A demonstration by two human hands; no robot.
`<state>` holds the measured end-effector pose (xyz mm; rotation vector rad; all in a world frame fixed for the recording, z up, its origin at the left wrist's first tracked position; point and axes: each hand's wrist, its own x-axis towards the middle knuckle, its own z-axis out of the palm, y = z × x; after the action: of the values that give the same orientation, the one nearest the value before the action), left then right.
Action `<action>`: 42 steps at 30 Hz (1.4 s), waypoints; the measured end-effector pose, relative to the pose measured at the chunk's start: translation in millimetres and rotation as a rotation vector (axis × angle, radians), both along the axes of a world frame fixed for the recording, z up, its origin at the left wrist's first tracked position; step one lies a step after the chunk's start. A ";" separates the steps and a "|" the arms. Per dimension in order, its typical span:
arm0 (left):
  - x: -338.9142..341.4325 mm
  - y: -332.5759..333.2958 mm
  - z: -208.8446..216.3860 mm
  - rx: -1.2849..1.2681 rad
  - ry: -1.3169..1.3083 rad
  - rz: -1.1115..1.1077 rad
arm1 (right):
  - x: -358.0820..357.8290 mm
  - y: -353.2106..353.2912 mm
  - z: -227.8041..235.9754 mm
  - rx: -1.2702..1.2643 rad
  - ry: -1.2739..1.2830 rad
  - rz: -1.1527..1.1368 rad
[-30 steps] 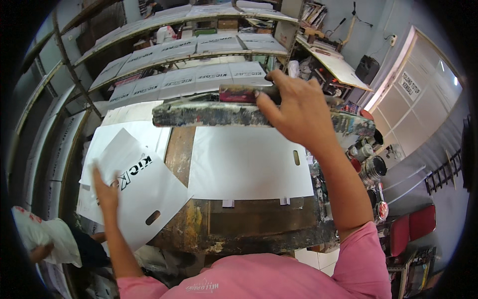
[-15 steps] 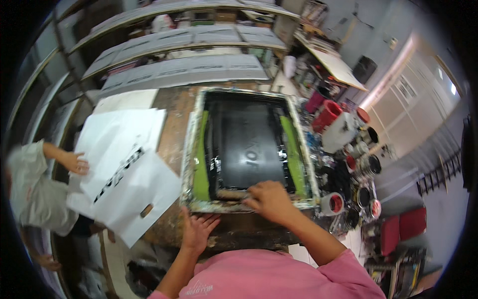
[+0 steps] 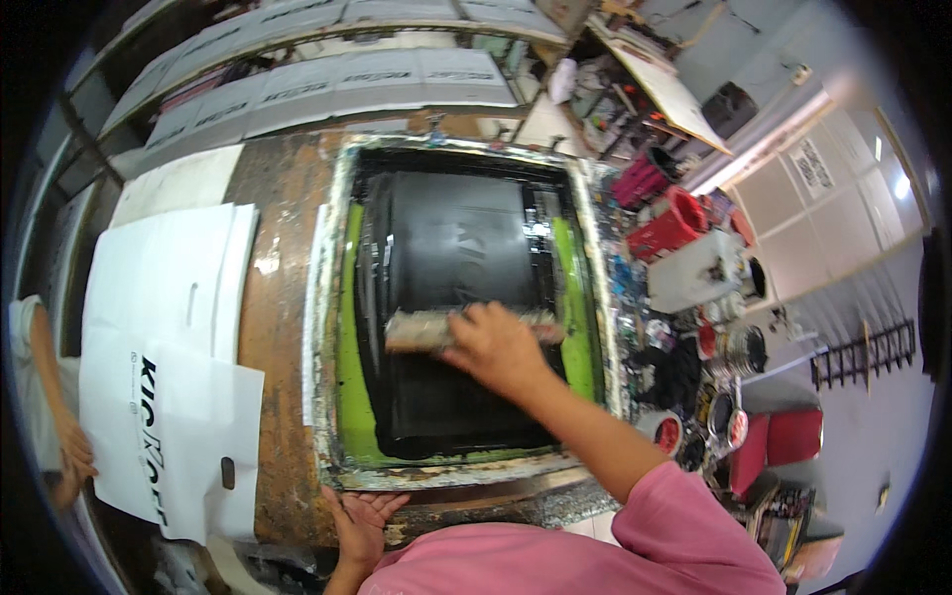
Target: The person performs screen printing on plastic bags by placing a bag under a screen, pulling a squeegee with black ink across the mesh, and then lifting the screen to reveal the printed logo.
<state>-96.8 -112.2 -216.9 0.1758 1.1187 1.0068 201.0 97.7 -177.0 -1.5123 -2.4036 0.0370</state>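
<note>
A printing screen frame [image 3: 332, 327] lies flat on the worn wooden table [image 3: 278, 198], its mesh black with ink and edged in green. My right hand [image 3: 496, 347] grips a wide, ink-smeared squeegee [image 3: 421, 329] resting across the middle of the mesh. At the frame's near edge, my left hand [image 3: 359, 518] is open with the palm up, fingers touching the table edge just below the frame's near rail.
White plastic bags [image 3: 174, 377] with cut handles lie stacked left of the frame; another person's hand [image 3: 71, 451] holds them at the far left. Red ink tubs [image 3: 666, 223], cans and a white box crowd the right. Racks of printed sheets [image 3: 327, 79] stand behind.
The screen frame, raised a second ago, has come down flat. My right hand moved from its near rail onto the squeegee mid-mesh. My left hand stayed at the near edge.
</note>
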 end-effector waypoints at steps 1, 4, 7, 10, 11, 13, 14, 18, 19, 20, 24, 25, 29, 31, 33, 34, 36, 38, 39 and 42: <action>0.6 -0.8 0.3 -0.010 0.007 -0.003 | 2.1 24.6 -0.9 0.009 -0.012 -0.010; 2.8 -2.2 1.0 -0.032 0.024 -0.008 | 11.0 100.0 -7.6 0.050 -0.024 -0.046; 4.4 -0.5 -0.2 -0.019 0.028 -0.021 | 19.5 163.1 -14.3 0.174 -0.027 -0.068; 3.3 0.8 -4.6 0.085 -0.031 -0.035 | 23.9 194.3 -5.2 0.124 -0.089 -0.064; 2.0 1.5 -6.7 0.116 -0.044 -0.058 | 24.8 196.5 3.5 0.072 -0.112 -0.056; 0.1 1.9 -10.7 0.106 -0.049 -0.064 | 24.0 183.9 27.3 -0.047 -0.106 -0.010; -0.9 1.7 -12.4 0.085 -0.036 -0.062 | 21.5 171.3 40.9 -0.142 -0.139 -0.027; -0.6 1.7 -21.0 0.223 -0.110 -0.042 | 10.4 36.5 70.6 -0.419 -0.081 0.064; 0.2 1.9 -22.7 0.295 -0.148 -0.052 | 7.0 -4.1 72.8 -0.410 -0.014 0.086; 0.6 2.1 -22.9 0.286 -0.104 -0.077 | 4.9 -42.5 75.2 -0.397 -0.022 0.091; -0.7 4.9 -5.3 0.417 -0.021 -0.159 | -7.8 -142.4 89.0 -0.304 0.050 0.041; -3.0 6.5 5.4 0.457 -0.026 -0.178 | -10.4 -152.8 97.2 -0.236 0.044 0.023; -9.3 22.1 64.1 0.790 -0.274 -0.182 | -26.3 -167.8 146.8 0.148 -0.032 -0.080; -10.2 36.3 93.2 0.940 -0.370 -0.197 | -29.6 -153.0 175.7 0.312 -0.047 -0.127; -7.4 53.6 110.9 0.977 -0.395 -0.172 | -29.0 -128.8 203.5 0.389 -0.011 -0.156; -6.1 65.5 113.7 1.117 -0.173 -0.227 | -27.7 -119.0 216.1 0.421 -0.007 -0.157; -1.7 88.8 106.7 1.196 0.327 -0.231 | -24.2 -98.5 238.3 0.472 -0.003 -0.131; 5.7 98.0 85.8 0.979 1.084 -0.429 | -22.4 -80.6 257.4 0.522 0.004 -0.117; 9.9 100.1 72.8 0.817 1.447 -0.534 | -21.7 -74.2 267.0 0.515 -0.001 -0.128; 13.7 97.2 37.0 0.582 1.815 -0.732 | -23.1 -49.1 291.9 0.571 0.033 -0.142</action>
<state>-83.1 -14.9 -179.8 2.1080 1.9931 0.2327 178.0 48.6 114.9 -1.3752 -2.0247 -0.5958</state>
